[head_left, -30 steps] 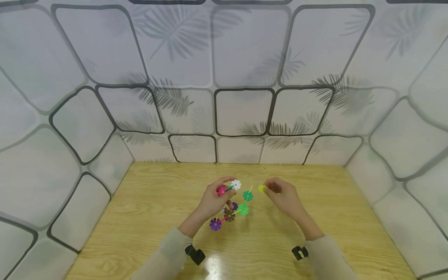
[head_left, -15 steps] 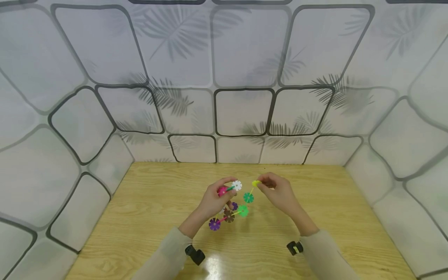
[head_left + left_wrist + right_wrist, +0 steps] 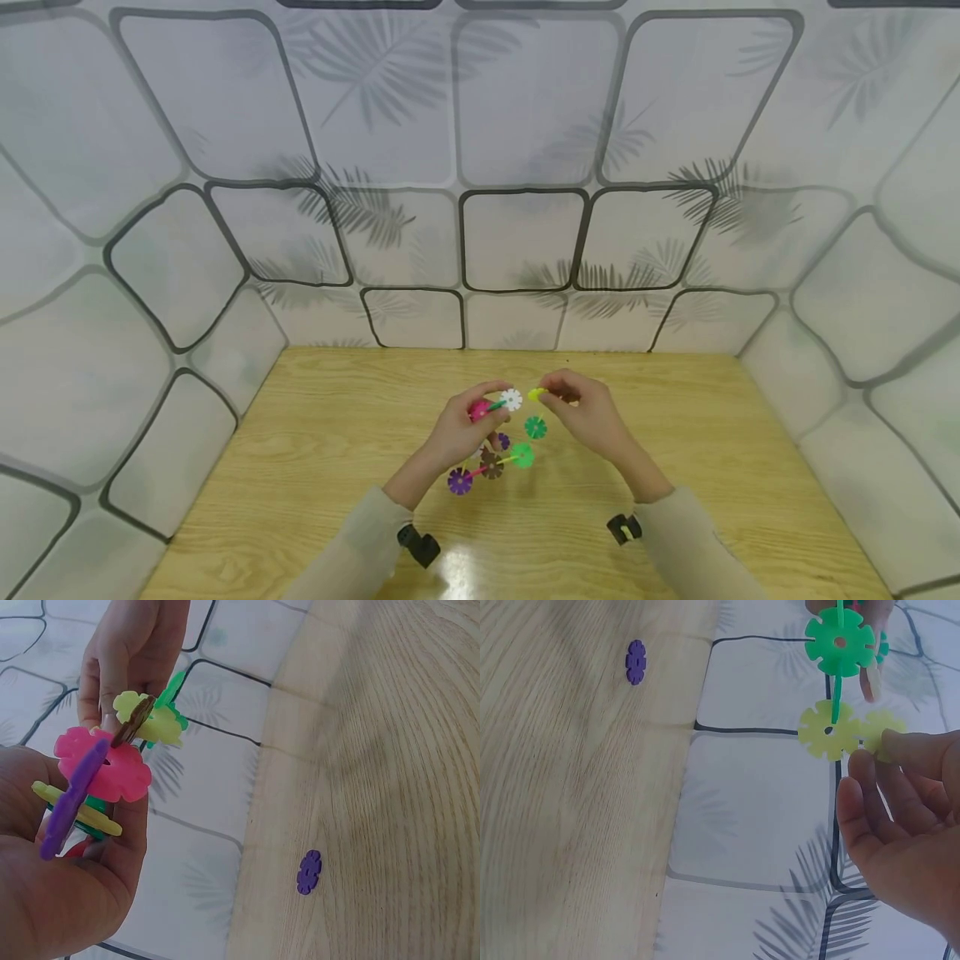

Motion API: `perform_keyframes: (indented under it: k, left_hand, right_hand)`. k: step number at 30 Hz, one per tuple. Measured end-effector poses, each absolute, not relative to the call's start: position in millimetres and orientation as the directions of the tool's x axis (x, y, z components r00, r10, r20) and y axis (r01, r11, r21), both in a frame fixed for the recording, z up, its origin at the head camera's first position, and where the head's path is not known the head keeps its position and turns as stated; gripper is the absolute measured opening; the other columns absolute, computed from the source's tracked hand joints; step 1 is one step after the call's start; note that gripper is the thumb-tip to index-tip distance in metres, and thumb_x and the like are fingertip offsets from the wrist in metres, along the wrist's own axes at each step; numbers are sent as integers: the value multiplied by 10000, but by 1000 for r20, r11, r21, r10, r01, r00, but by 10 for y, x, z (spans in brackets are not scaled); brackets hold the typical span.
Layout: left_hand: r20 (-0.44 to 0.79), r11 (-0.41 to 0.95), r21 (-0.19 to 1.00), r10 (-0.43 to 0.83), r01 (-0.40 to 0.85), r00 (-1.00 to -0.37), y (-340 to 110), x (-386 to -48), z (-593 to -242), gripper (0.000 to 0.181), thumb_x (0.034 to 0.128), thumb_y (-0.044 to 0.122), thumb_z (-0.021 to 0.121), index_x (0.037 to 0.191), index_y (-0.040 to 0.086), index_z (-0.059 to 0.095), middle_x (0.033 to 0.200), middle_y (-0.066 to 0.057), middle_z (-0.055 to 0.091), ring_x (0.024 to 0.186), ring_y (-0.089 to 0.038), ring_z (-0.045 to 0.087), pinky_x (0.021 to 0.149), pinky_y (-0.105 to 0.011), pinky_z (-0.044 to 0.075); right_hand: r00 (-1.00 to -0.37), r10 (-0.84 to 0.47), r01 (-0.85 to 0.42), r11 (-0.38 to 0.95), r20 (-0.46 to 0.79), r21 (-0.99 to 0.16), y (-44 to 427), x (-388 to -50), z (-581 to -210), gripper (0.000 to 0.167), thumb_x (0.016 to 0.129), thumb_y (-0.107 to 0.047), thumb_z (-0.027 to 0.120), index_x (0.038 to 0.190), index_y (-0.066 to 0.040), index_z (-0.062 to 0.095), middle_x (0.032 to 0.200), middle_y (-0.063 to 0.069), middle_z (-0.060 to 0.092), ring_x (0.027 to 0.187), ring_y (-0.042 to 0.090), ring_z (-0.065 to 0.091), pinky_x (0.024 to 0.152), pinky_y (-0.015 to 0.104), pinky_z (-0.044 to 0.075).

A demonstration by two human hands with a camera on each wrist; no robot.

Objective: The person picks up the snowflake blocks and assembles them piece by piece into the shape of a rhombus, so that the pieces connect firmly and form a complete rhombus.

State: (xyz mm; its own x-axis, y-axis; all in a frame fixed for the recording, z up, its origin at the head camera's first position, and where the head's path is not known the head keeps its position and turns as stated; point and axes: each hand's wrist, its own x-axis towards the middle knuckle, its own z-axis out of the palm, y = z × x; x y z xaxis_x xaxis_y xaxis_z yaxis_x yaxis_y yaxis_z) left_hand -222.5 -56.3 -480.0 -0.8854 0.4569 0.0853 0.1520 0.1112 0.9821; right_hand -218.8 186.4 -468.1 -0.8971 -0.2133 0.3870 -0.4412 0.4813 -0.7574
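Note:
My left hand [image 3: 463,427] holds a chain of slotted snowflake discs joined edge into edge. A white disc [image 3: 512,400] and a pink disc [image 3: 480,409] show at its fingers. Below the hand run a purple disc [image 3: 460,481], a brown disc [image 3: 492,465], a light green disc [image 3: 522,455] and a darker green disc [image 3: 536,427]. My right hand [image 3: 588,412] pinches a yellow disc [image 3: 885,733] between thumb and fingers. Its edge meets another yellow disc [image 3: 826,735] at the chain's end; whether they are slotted together I cannot tell.
A loose purple disc [image 3: 308,871] lies on the wooden table [image 3: 390,787] beneath the hands. Patterned cloth walls [image 3: 517,242] enclose the table at the back and both sides.
My right hand has moved left with its yellow disc, from apart to the end of the chain. My left hand has stayed nearly in place, the chain shifting slightly.

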Motion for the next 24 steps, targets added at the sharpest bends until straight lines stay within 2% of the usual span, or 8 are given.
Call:
perform_keyframes:
  k: [3,12,24]
  left_hand:
    - [91,101,983,467,156,-880,-561,-2220,-4796,445,1068,134,637,1507,127,562,798,-20,717,574,-101,681,488,-230,530]
    - [88,101,983,478,154,-874,-551,-2218,-4797,445,1069,130,634,1508,119,562,970,-125,751,588,-98,678,526,-239,571]
    - [84,106,982,485,154,-870,-540,-2218,-4787,448,1070,150,639,1510,117,561,973,-123,747,597,-110,681,534,-268,600]
  right_hand:
    - [-895,-221,-446,475,387,-759,1850,-2196,-4690,88,991,-89,740,1079,-103,744,994,50,780,841,70,695,761,252,597]
    - [-894,-249,-447,458,372,-768,1816,-2175,-4663,77,1017,-111,711,1089,-104,738,1033,49,771,923,179,746,826,282,614]
    - [-900,-239,-435,470,364,-768,1785,-2186,-4664,79,1004,-94,721,1079,-112,736,1008,32,768,931,185,755,817,295,618]
